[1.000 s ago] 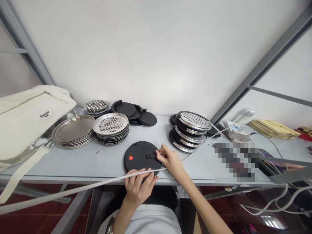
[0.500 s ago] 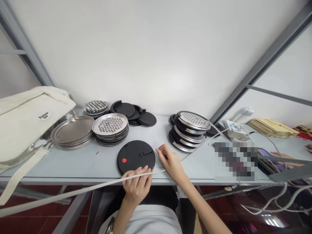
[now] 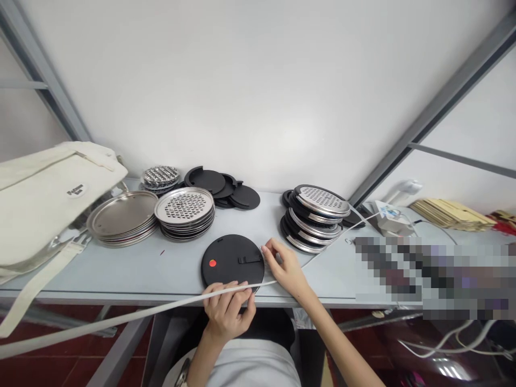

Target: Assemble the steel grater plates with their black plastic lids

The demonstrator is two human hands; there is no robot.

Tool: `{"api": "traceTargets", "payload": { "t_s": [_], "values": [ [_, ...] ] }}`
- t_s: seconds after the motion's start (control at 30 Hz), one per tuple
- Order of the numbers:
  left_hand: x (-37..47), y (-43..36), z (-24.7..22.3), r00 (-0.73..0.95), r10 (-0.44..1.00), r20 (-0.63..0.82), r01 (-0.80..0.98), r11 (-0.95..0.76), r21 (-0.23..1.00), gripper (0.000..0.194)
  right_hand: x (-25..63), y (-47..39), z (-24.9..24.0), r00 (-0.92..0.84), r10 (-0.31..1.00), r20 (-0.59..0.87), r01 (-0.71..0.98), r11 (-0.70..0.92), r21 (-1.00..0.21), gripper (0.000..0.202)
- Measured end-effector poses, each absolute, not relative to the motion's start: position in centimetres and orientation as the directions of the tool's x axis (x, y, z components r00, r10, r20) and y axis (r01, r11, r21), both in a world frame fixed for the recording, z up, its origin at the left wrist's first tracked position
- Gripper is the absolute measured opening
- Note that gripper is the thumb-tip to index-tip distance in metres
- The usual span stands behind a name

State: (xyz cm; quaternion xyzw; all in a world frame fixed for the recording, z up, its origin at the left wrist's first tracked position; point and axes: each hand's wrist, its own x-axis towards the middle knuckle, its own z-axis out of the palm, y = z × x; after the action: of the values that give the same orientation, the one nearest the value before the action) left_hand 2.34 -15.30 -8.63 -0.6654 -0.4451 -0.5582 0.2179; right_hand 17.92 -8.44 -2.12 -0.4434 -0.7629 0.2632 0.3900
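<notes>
A black round disc [image 3: 231, 258] with a red dot and a small raised clip lies near the table's front edge. My left hand [image 3: 229, 309] grips its near rim, fingers over the top. At the disc's right edge, my right hand [image 3: 284, 266] is closed in a pinch; what sits at its fingertips is too small to make out. A white cable [image 3: 169, 307] runs across in front of my left hand and passes by my right wrist. Behind the disc stands a stack of round metal grater plates [image 3: 184, 207].
Smooth metal trays [image 3: 124, 215] are stacked at left beside a cream bag [image 3: 52, 199]. Black round parts [image 3: 209, 183] lie against the wall. Stacked discs with metal grater faces [image 3: 318, 199] stand at right, near a white box [image 3: 390, 215] with cables and yellowish envelopes [image 3: 451, 215].
My left hand has shifted the black disc slightly to the right, up to my right hand's fingertips. The right hand has barely moved.
</notes>
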Motion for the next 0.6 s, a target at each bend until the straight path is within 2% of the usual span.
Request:
{"api": "traceTargets", "payload": {
  "t_s": [0.2, 0.6],
  "values": [
    [2.3, -15.25, -8.67, -0.012, 0.339, 0.941, 0.835, -0.513, 0.196, 0.004, 17.97, -8.23, -2.64, -0.392, 0.883, 0.26, 0.475, 0.436, -0.764, 0.032],
    [2.34, -15.17, -8.86, -0.013, 0.329, 0.944, 0.835, -0.516, 0.191, 0.006, 18.14, -7.73, -3.04, -0.315, 0.91, 0.268, 0.421, 0.387, -0.821, 0.026]
  ]
}}
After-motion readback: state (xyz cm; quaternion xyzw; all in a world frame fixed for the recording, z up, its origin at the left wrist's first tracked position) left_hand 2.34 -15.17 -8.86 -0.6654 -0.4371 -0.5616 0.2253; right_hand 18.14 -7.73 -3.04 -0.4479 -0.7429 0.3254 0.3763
